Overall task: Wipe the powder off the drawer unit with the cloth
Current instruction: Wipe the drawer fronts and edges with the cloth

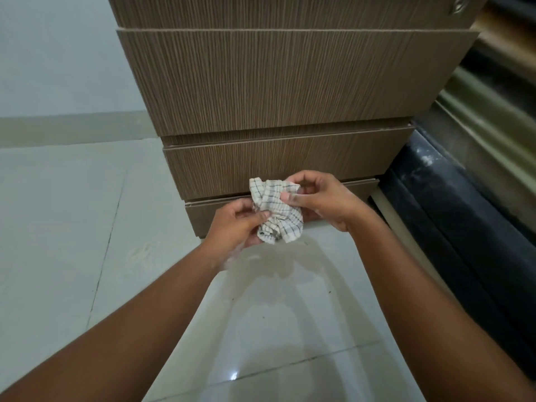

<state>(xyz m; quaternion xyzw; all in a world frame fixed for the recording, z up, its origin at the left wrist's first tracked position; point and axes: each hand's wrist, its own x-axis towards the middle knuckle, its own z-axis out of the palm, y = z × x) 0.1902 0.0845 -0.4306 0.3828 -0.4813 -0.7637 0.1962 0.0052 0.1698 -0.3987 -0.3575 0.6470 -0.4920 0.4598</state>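
Observation:
A brown wood-grain drawer unit [290, 82] stands ahead, its drawer fronts stepped inward toward the floor. A white checked cloth [277, 211] is bunched up in front of the lowest drawer. My left hand [235, 224] grips the cloth's lower left part from below. My right hand [322, 198] pinches its upper right edge between thumb and fingers. Both hands hover just above the floor, close to the bottom drawer front. White powder traces show on my hands. I cannot make out powder on the drawer fronts.
Glossy pale floor tiles [72, 227] spread to the left and below, with a faint powdery smudge [142, 253] on the floor. A dark, dusty ledge or frame [452, 198] runs along the right of the unit. A pale wall [58, 53] stands at the left.

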